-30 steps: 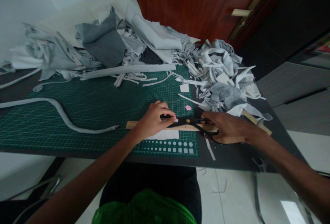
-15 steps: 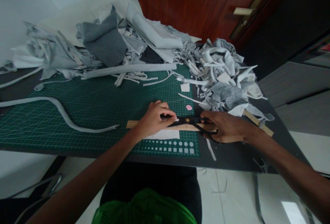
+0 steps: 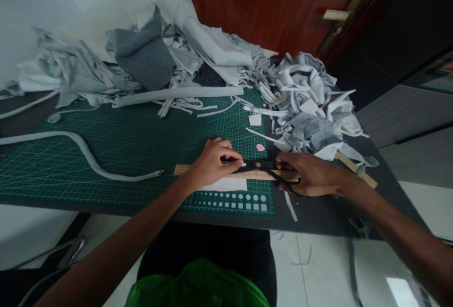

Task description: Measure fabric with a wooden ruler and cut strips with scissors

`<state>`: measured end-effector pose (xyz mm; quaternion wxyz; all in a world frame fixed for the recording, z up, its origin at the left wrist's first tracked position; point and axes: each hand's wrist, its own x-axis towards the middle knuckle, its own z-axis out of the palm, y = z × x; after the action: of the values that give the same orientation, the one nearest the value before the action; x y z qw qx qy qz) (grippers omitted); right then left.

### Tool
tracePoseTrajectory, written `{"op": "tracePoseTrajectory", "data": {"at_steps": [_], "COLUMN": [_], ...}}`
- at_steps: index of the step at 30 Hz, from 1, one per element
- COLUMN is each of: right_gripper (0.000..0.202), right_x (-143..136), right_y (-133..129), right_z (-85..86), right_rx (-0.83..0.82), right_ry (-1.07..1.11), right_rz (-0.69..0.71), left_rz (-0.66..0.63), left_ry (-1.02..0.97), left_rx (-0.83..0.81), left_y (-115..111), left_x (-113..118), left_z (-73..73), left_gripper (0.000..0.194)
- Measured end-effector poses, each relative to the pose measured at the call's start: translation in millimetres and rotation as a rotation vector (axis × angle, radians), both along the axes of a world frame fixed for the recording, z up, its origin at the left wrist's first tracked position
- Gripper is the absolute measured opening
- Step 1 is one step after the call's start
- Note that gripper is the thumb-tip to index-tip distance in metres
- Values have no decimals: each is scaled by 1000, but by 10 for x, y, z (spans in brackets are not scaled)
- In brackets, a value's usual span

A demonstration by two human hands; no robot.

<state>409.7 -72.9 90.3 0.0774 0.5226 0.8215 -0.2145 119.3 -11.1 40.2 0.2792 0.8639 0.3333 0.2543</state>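
Grips scissors (image 3: 258, 165) above ruler (image 3: 181, 170) with right hand (image 3: 311, 174) at 3 o'clock, fingers closed, likely for blade control; pinches white scrap (image 3: 244, 164) with left hand (image 3: 213, 161) at 9 o'clock, likely to steady it.

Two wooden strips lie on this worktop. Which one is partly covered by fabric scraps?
The short-looking strip at far right: pale scraps overlap it, whereas the other strip lies beneath the scissors.

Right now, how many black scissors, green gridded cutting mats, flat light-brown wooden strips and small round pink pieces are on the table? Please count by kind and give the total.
Black scissors: 1
Green gridded cutting mat: 1
Flat light-brown wooden strips: 2
Small round pink piece: 1
Total: 5
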Motion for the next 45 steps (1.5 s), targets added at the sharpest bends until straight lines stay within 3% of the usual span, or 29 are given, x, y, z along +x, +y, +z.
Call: {"op": "tracePoseTrajectory", "data": {"at_steps": [45], "right_gripper": [25], "right_x": [43], "right_y": [5], "right_z": [-86], "right_rx": [75], "right_ry": [25], "right_rz": [21], "left_rz": [-5], "left_ry": [-9], "left_rx": [-30], "left_y": [30], "left_x": [2], "left_z": [-40], "left_gripper": [14]}}
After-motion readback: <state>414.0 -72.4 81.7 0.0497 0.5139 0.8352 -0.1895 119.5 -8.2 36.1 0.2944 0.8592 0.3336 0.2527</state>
